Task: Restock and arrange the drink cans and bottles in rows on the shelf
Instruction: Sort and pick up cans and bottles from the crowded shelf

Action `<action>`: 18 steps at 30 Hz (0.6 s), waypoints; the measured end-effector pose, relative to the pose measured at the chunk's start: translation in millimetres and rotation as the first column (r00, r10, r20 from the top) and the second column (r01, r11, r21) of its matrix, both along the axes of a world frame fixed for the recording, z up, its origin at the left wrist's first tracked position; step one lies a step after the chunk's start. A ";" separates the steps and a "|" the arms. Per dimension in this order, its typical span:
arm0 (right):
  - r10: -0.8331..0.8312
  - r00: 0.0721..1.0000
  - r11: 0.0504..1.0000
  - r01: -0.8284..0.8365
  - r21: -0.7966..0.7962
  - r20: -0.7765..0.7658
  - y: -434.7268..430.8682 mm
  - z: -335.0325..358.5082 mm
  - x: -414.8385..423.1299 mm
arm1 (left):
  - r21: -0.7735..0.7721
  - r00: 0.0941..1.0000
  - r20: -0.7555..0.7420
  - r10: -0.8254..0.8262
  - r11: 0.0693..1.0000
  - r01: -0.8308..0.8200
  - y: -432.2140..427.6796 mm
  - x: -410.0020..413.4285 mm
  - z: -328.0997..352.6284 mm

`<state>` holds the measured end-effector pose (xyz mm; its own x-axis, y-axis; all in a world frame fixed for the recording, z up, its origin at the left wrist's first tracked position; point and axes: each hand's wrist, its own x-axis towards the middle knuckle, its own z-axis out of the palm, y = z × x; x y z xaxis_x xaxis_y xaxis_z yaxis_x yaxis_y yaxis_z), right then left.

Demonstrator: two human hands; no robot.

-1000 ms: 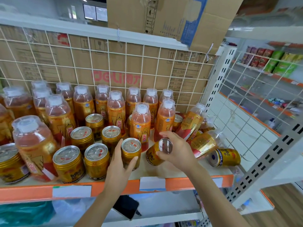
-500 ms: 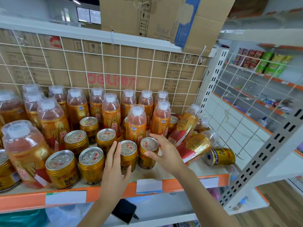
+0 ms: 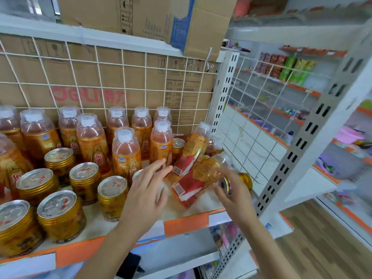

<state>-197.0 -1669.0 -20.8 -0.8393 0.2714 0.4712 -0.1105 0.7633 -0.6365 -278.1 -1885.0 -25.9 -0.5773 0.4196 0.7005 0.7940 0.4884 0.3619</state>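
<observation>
Gold drink cans [image 3: 111, 198] stand in rows at the front of the shelf [image 3: 185, 224], with orange bottles [image 3: 125, 156] upright behind them. My left hand [image 3: 149, 188] is spread with straight fingers over an upright can [image 3: 138, 174] that it mostly hides. To the right, one bottle [image 3: 189, 156] leans and another [image 3: 193, 184] lies on its side. Past them a gold can [image 3: 244, 181] lies on its side near the shelf's right end. My right hand [image 3: 231, 190] has fingers and thumb curled round this can's near end; the view is blurred there.
A white wire grid [image 3: 141, 77] backs the shelf, with cardboard behind it and a cardboard box [image 3: 141, 15] on top. A perforated white post [image 3: 223, 97] and wire side panel close the right end. A dark flat object [image 3: 128, 266] lies on the lower shelf.
My right hand stood its can upright beside the front row, let go and moved right onto the lying can. My left hand shifted right over the newly placed can. The view swung left.
</observation>
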 end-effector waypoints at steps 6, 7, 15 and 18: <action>-0.232 0.968 0.971 0.236 -0.036 0.095 39.1 -6.2 -7.3 | -0.327 0.987 0.133 -0.092 0.936 0.131 79.4 -12.1 -1.6; -0.245 0.964 0.968 0.249 -0.029 0.106 41.4 -7.8 -8.9 | -0.370 0.982 0.176 -0.063 0.920 0.126 90.0 -15.9 -6.6; -0.411 0.856 0.911 0.379 0.161 0.314 49.7 -30.4 -25.4 | -0.422 0.986 0.132 0.102 0.906 -0.037 123.5 -32.6 -32.7; -0.444 0.836 0.896 0.409 0.173 0.322 52.2 -33.1 -29.9 | -0.299 0.972 0.227 0.069 0.954 0.002 122.4 -34.3 -32.7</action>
